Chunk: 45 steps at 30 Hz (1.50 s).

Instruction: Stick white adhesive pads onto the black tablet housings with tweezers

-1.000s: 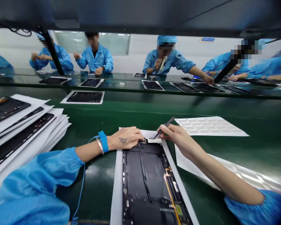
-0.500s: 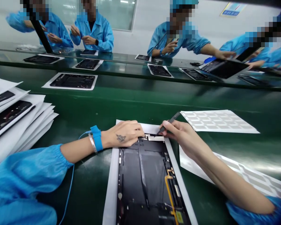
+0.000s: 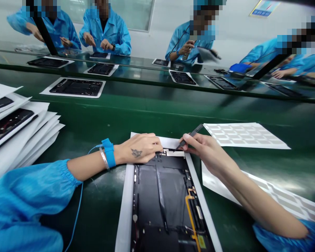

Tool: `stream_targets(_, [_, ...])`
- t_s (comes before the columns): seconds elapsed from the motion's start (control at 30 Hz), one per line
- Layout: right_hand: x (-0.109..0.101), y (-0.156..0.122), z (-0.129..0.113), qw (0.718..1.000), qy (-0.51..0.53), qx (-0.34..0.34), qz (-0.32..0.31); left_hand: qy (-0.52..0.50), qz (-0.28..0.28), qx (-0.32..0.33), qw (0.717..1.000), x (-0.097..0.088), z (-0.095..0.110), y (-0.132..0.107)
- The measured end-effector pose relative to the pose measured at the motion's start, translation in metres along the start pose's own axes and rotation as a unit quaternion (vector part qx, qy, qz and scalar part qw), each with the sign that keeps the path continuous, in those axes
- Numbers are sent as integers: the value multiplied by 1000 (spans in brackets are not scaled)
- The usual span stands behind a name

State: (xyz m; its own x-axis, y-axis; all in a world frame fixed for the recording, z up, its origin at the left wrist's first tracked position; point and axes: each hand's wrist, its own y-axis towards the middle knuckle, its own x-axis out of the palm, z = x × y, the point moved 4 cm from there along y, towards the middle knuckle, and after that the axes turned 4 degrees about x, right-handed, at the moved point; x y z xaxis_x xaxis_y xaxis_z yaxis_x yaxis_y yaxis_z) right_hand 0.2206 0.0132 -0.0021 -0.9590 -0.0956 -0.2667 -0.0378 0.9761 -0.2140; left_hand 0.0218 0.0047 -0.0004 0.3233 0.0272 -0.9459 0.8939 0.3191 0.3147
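Note:
An opened black tablet chassis (image 3: 168, 199) lies on a white sheet (image 3: 124, 210) on the green belt in front of me. My left hand (image 3: 140, 148) rests flat on its far left corner, fingers stretched out and pressing down. My right hand (image 3: 204, 150) pinches dark tweezers (image 3: 189, 135), whose tip touches a small white strip (image 3: 174, 153) at the chassis's far edge. A blue wrist strap (image 3: 109, 152) with a cord circles my left wrist.
A stack of chassis on white sheets (image 3: 15, 129) sits at the left. Two sheets of white stickers (image 3: 244, 134) (image 3: 278, 197) lie at the right. Further chassis (image 3: 76, 87) lie on the belt beyond, where several people in blue coats work across the line.
The view tilted down and settled. My hands stay at the chassis's far edge; the tweezers' tip shifted slightly along the white strip. A person opposite lifted a part.

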Motion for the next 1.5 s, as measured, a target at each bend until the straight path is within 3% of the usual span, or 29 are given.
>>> stream_targets(0.77, [1,3,1,999,-27,-21,5,-7,-16,-14,1000,-3,1,0])
stream_targets(0.9, [-1,2,2,994,-85,-69,24,-22,-14,-20,999,-5,1,1])
stream_targets(1.0, [-4,-5,-1,982,-138,-107,73,-16,-16,-21,1000,-4,0,1])
stream_targets(1.1, [-4,-15,-4,976,-130,-140,104,-9,-14,-14,1000,-3,0,0])
stream_targets(1.33, [10,-21,-3,966,-155,-200,56,-12,-1,1,1000,-4,2,-1])
stream_targets(1.5, [15,-27,-8,928,-200,-312,42,-5,6,2,1000,-4,1,-1])
